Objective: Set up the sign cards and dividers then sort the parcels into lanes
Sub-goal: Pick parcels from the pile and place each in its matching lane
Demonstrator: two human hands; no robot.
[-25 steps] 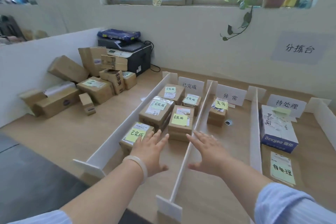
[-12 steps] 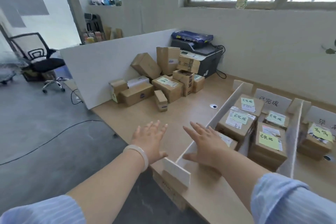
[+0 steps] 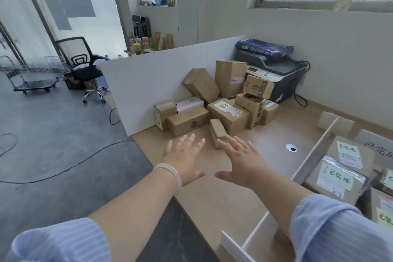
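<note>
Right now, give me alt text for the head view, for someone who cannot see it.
The left hand and right hand reach open and empty over the wooden table toward a pile of cardboard parcels beside a printer. At right, a white divider edges a lane of labelled parcels.

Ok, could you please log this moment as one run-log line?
stage: sorting | left hand: open, empty | right hand: open, empty | both extended toward parcel pile | nearest: small box

Left hand (image 3: 184,160) and right hand (image 3: 241,160) spread flat, empty, above light wooden table (image 3: 212,202). Pile of brown cardboard parcels (image 3: 219,102) beyond, against white foam partition board (image 3: 153,83). White foam lane divider (image 3: 314,151) at right.
</note>
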